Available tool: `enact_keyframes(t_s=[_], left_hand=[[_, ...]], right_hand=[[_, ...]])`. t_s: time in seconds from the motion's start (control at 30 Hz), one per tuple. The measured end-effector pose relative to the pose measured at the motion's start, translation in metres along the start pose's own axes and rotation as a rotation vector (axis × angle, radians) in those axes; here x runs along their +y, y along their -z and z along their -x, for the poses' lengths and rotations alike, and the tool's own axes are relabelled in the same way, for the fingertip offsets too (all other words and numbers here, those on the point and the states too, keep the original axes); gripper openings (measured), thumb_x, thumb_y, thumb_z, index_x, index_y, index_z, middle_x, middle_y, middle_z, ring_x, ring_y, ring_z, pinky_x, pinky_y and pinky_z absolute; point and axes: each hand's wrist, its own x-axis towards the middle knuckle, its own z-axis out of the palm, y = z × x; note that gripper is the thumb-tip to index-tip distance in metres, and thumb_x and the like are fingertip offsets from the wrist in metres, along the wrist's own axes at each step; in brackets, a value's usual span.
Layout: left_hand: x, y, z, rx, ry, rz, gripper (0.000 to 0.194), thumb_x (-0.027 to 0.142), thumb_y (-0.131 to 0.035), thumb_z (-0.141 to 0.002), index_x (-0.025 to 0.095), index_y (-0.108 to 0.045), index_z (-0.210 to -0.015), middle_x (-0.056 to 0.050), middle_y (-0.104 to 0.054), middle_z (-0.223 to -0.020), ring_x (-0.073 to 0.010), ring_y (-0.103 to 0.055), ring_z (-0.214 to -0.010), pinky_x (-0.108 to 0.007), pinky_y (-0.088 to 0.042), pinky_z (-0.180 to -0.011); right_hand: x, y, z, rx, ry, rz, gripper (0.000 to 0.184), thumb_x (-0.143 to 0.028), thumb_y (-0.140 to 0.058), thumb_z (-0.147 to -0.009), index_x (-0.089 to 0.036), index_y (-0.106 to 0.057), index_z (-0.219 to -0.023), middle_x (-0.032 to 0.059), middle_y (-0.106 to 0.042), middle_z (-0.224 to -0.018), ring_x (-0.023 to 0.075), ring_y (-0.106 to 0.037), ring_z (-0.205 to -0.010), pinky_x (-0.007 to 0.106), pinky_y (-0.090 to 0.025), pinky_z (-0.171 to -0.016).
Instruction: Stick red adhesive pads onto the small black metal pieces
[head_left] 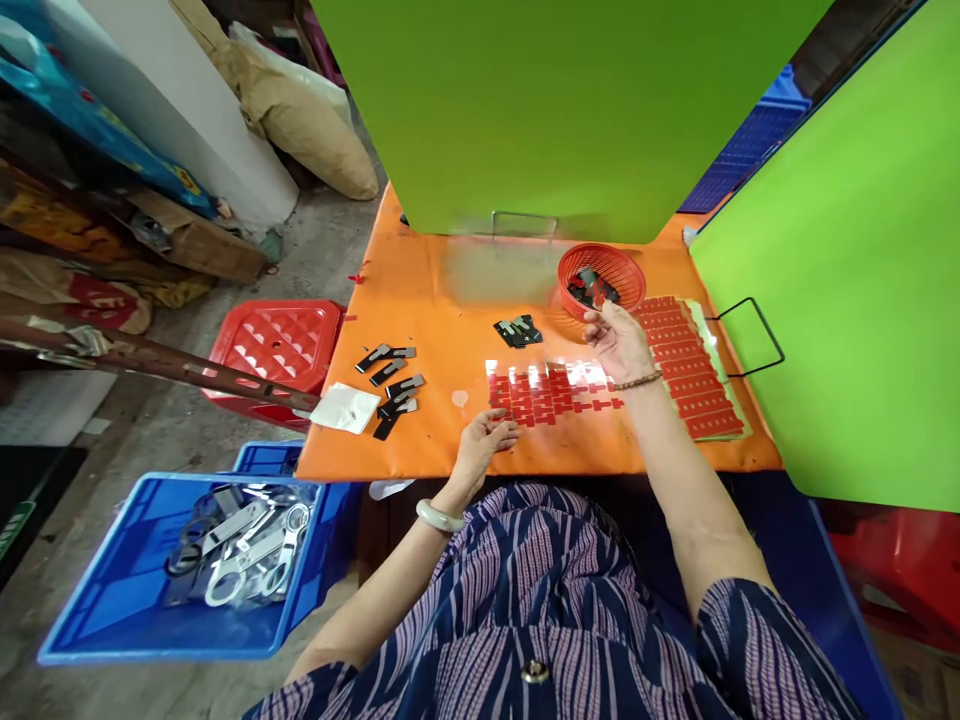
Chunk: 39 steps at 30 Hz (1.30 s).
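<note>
My right hand (621, 345) is raised at the near rim of a red plastic basket (636, 285), thumb and fingers pinched. A small red sticker (598, 292) shows at its fingertips. Inside the basket lie dark flat pieces (581, 290), partly hidden by that hand. A clear sheet of red stickers (544, 390) lies flat on the table, with shiny reflections across its upper part. At the sheet's lower left corner rests my left hand (486, 440), fingers stretched out and holding nothing visible. Beyond the sheet is a small pile of black pieces with pale metal clips (519, 331).
More black and grey pieces (390, 385) and a white pad (345, 408) lie at the left of the orange table (427, 300). Another red sticker sheet (694, 370) is at right. Green panels (562, 120) stand behind. A blue bin (112, 600) sits on the floor.
</note>
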Motion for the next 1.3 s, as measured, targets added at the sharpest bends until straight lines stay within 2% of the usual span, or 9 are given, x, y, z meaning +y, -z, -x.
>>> enact_keyframes(t_s=[0.1,0.23,0.37,0.53,0.83,0.97,1.1,1.2,1.3], left_hand=[[-0.002,0.002,0.000,-0.010,-0.004,-0.013,0.030,0.016,-0.074,-0.075,0.013,-0.058,-0.099,-0.006,-0.073,-0.078,-0.0134,-0.072,-0.066,-0.021,-0.056,-0.062],[0.000,0.003,-0.001,-0.028,-0.001,-0.027,0.033,0.018,-0.077,-0.073,0.014,-0.058,-0.099,-0.007,-0.074,-0.079,-0.0144,-0.072,-0.067,-0.021,-0.056,-0.062],[0.001,0.004,-0.002,-0.028,0.000,-0.021,0.031,0.017,-0.076,-0.074,0.014,-0.057,-0.098,-0.007,-0.074,-0.079,-0.0144,-0.072,-0.067,-0.021,-0.056,-0.061],[0.001,0.005,-0.002,-0.044,0.003,-0.007,0.027,0.015,-0.074,-0.077,0.013,-0.058,-0.099,-0.006,-0.074,-0.078,-0.0139,-0.072,-0.067,-0.020,-0.056,-0.060],[0.003,0.001,0.000,-0.018,0.019,-0.017,0.019,0.011,-0.068,-0.081,0.011,-0.057,-0.097,-0.007,-0.073,-0.077,-0.0121,-0.071,-0.064,-0.019,-0.056,-0.060],[0.003,0.001,0.000,-0.015,0.023,-0.009,0.022,0.015,-0.072,-0.079,0.012,-0.059,-0.096,-0.007,-0.073,-0.077,-0.0139,-0.072,-0.065,-0.021,-0.056,-0.061],[0.003,-0.005,0.000,0.013,0.011,0.007,0.026,0.024,-0.074,-0.077,0.012,-0.059,-0.095,-0.004,-0.071,-0.071,-0.0144,-0.071,-0.061,-0.023,-0.056,-0.061],[0.002,-0.010,-0.001,0.006,-0.082,0.056,0.031,0.033,-0.077,-0.073,0.013,-0.062,-0.091,0.000,-0.069,-0.069,-0.0113,-0.066,-0.057,-0.023,-0.054,-0.059],[0.002,-0.013,-0.002,-0.008,-0.168,0.038,0.033,0.039,-0.080,-0.067,0.012,-0.065,-0.079,0.001,-0.067,-0.067,-0.0083,-0.060,-0.055,-0.019,-0.049,-0.055]], right_hand=[[0.011,-0.017,-0.017,0.027,-0.013,0.213,0.018,-0.037,-0.061,-0.083,-0.021,-0.052,-0.085,-0.0009,-0.065,-0.072,0.0092,-0.059,-0.055,0.025,-0.054,-0.059],[0.045,-0.045,-0.026,-0.092,0.081,0.901,0.002,-0.020,-0.054,-0.083,-0.019,-0.053,-0.082,0.0008,-0.062,-0.078,0.0132,-0.062,-0.071,0.030,-0.053,-0.074],[0.064,-0.061,-0.036,-0.071,0.148,1.060,0.009,-0.013,-0.059,-0.075,-0.018,-0.052,-0.079,0.0084,-0.059,-0.098,0.0208,-0.057,-0.096,0.038,-0.044,-0.095],[0.070,-0.065,-0.044,-0.058,0.122,1.148,0.013,-0.012,-0.060,-0.072,-0.019,-0.050,-0.077,0.0102,-0.055,-0.099,0.0226,-0.053,-0.094,0.038,-0.042,-0.090],[0.067,-0.058,-0.030,-0.067,0.058,0.938,0.016,-0.012,-0.056,-0.068,-0.021,-0.043,-0.066,-0.0023,-0.052,-0.070,0.0149,-0.054,-0.075,0.030,-0.045,-0.077],[0.069,-0.047,0.010,-0.129,-0.044,0.729,0.013,-0.023,-0.057,-0.073,-0.021,-0.044,-0.072,-0.0039,-0.055,-0.065,0.0131,-0.061,-0.062,0.028,-0.051,-0.063],[0.080,-0.039,0.064,-0.210,-0.195,0.425,0.027,-0.033,-0.070,-0.068,-0.021,-0.046,-0.073,-0.0032,-0.060,-0.064,0.0143,-0.065,-0.059,0.029,-0.056,-0.060],[0.089,-0.039,0.100,-0.244,-0.308,0.192,0.036,-0.037,-0.079,-0.059,-0.022,-0.048,-0.070,-0.0043,-0.059,-0.062,0.0141,-0.063,-0.055,0.029,-0.056,-0.056],[0.091,-0.041,0.124,-0.283,-0.374,0.160,0.037,-0.042,-0.079,-0.061,-0.022,-0.050,-0.071,-0.0046,-0.060,-0.061,0.0138,-0.060,-0.050,0.031,-0.056,-0.057]])
